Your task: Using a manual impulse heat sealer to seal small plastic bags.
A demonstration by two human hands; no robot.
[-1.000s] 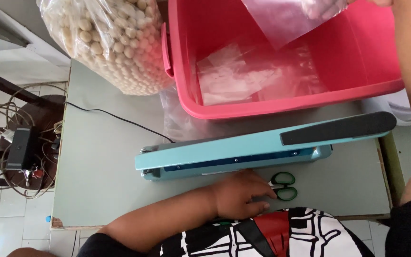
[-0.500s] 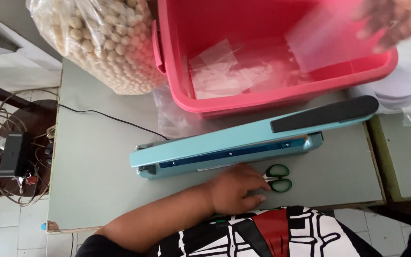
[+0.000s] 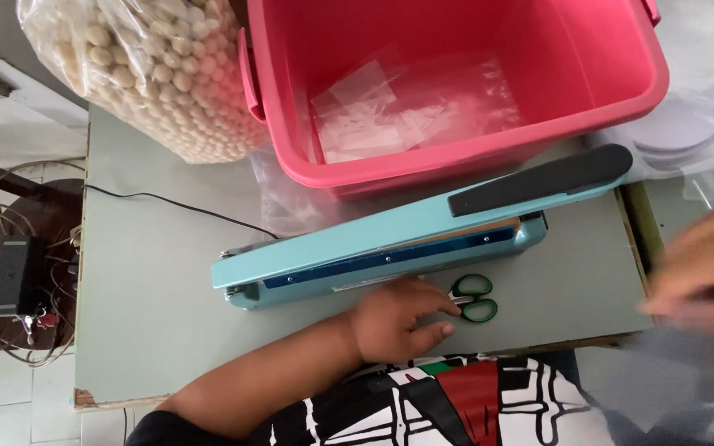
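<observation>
Head view: left hand [image 3: 394,322] resting flat at lower centre of frame, fingers loosely spread, fingertips on green-handled scissors [image 3: 473,297], pinching nothing.

Scissors lying on grey-green table [image 3: 150,314] just below teal heat sealer [image 3: 406,239], touching the hand. Right hand [image 3: 704,264] blurred at right edge; grip impossible to tell, perhaps a clear film beneath it. Likely slip: scissors nudged toward the near table edge by a careless drag and dropped. Sealer arm standing close above, crowding any lift. Behind, pink tub [image 3: 456,165] with clear bags inside; sack of pale round balls [image 3: 142,66] upper left; black cable [image 3: 175,206] trailing left across the table.
</observation>
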